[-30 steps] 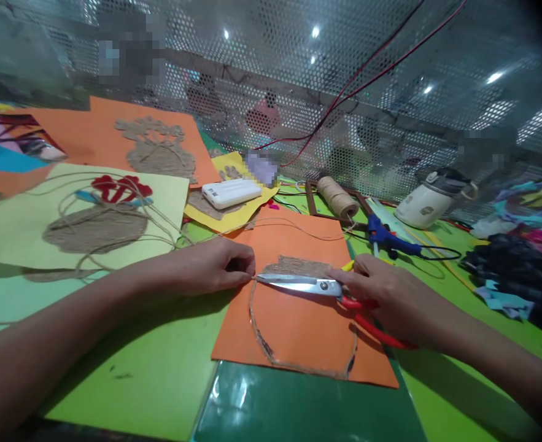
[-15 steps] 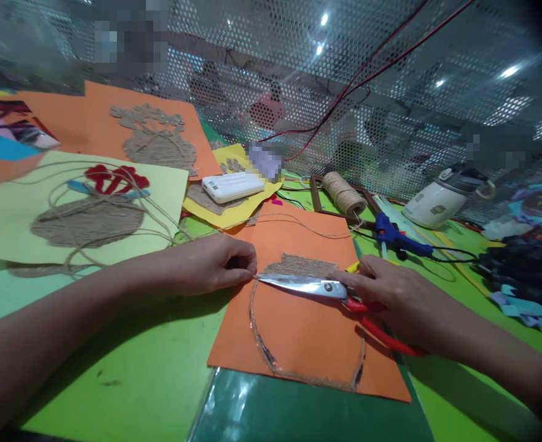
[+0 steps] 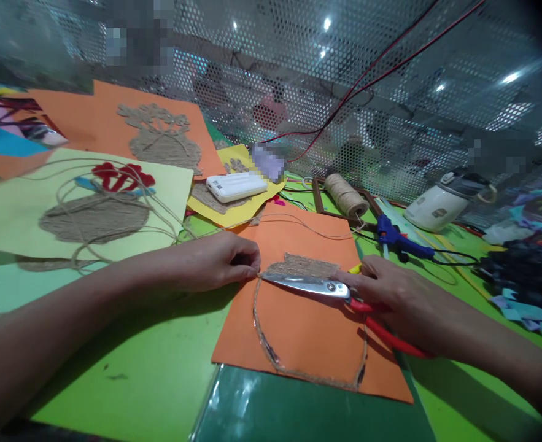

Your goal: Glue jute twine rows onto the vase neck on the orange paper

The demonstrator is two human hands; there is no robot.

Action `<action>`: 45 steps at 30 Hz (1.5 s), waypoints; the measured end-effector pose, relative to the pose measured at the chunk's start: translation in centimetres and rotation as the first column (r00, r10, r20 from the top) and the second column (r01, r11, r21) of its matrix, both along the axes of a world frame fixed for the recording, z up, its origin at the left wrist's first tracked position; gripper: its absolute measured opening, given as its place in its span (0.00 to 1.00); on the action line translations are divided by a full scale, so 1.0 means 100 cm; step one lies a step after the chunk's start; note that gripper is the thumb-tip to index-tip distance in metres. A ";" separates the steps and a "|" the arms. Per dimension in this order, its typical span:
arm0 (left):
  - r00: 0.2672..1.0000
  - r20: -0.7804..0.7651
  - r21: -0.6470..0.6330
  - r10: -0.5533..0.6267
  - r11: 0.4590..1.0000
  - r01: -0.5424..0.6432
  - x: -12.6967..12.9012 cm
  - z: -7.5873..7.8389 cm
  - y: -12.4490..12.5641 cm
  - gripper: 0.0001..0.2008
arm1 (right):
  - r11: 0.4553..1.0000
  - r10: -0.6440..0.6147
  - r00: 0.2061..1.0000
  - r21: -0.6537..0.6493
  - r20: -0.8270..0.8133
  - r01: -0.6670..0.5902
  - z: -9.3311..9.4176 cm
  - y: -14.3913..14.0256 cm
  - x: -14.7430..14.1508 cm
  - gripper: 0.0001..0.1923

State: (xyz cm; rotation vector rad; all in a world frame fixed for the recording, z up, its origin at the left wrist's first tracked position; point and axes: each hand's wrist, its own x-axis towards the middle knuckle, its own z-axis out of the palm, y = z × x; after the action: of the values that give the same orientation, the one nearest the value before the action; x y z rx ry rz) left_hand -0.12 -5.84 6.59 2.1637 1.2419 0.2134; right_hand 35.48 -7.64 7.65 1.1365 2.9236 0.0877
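Note:
Scissors point(image 3: 307, 285) with red handles are in my right hand point(image 3: 390, 285), which is closed around them. Their blades look shut and lie over an orange sheet point(image 3: 314, 331), the tips pointing left. My left hand point(image 3: 227, 258) is closed in a pinch on jute twine point(image 3: 258, 275) right by those tips; the fingertips hide part of it. Along the upper side of the blades runs a glued band of twine rows point(image 3: 305, 265). Below, a twine outline point(image 3: 258, 325) of a rounded pot shape curves over the sheet.
A twine spool point(image 3: 345, 194), a blue glue gun point(image 3: 402, 240) and a white bottle point(image 3: 441, 202) stand at the back right. Left are a pale yellow sheet point(image 3: 17, 209) with a twine pot, loose twine and a white power bank point(image 3: 236, 186). A perforated metal panel point(image 3: 390, 104) rises behind.
The view has shifted slightly, so everything sits a little further right. Both hands and the scissors keep nearly the same place on the orange sheet.

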 end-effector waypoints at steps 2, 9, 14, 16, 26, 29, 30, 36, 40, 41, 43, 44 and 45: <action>1.000 0.004 -0.007 0.008 1.000 -0.008 0.001 0.000 0.000 0.10 | 1.000 0.000 1.000 -0.001 -0.005 0.000 0.003 -0.002 -0.001 0.16; 1.000 0.005 0.000 0.010 1.000 -0.010 0.001 0.002 -0.001 0.09 | 1.000 -0.010 0.999 0.005 0.040 0.010 0.008 -0.003 -0.009 0.16; 1.000 0.008 0.003 0.015 1.000 -0.015 0.002 0.004 -0.002 0.09 | 0.999 0.016 0.999 0.046 0.039 -0.018 0.003 -0.002 -0.009 0.14; 1.000 0.010 -0.002 0.018 1.000 -0.018 0.002 0.004 -0.003 0.09 | 0.998 0.034 0.999 0.047 0.025 -0.035 0.000 -0.002 -0.008 0.16; 1.000 -0.010 0.006 0.008 1.000 -0.008 0.001 0.000 -0.001 0.09 | 0.999 0.034 0.999 -0.004 -0.014 -0.034 -0.006 -0.002 -0.006 0.14; 1.000 -0.022 0.006 0.015 1.000 -0.015 0.001 0.001 -0.001 0.09 | 0.999 0.035 0.999 0.014 -0.014 -0.035 -0.005 -0.002 -0.007 0.15; 1.000 -0.022 0.005 0.017 1.000 -0.017 0.001 0.002 -0.001 0.09 | 0.999 0.034 0.999 0.020 -0.016 -0.034 -0.004 -0.002 -0.007 0.15; 0.999 -0.033 0.016 0.010 1.000 -0.009 0.002 0.003 -0.001 0.10 | 0.999 0.032 0.999 0.030 -0.006 -0.032 -0.001 -0.004 -0.008 0.13; 0.999 -0.034 0.024 0.003 1.000 -0.002 0.004 0.003 -0.002 0.09 | 0.997 0.036 0.999 0.072 0.021 -0.037 0.000 -0.004 -0.009 0.13; 0.999 -0.034 0.025 0.002 1.000 -0.002 0.004 0.003 -0.002 0.09 | 0.995 0.041 0.999 0.086 0.021 -0.043 -0.001 -0.004 -0.009 0.13; 0.999 -0.032 0.027 0.005 1.000 -0.004 0.004 0.004 -0.003 0.09 | 0.994 0.047 0.999 0.097 0.019 -0.049 -0.001 -0.004 -0.010 0.13; 0.999 -0.032 0.029 0.005 1.000 -0.004 0.004 0.005 -0.003 0.09 | 0.994 0.049 0.999 0.093 0.018 -0.050 -0.001 -0.005 -0.010 0.13; 0.999 -0.032 0.032 0.003 0.999 -0.002 0.004 0.005 -0.004 0.09 | 0.995 0.047 0.999 0.086 0.019 -0.048 -0.001 -0.005 -0.011 0.13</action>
State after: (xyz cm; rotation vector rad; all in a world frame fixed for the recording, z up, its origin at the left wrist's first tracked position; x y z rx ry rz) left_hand 0.26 -6.20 7.12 2.2005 1.2676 0.2019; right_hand 34.37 -8.19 7.56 1.0712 2.9589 0.2253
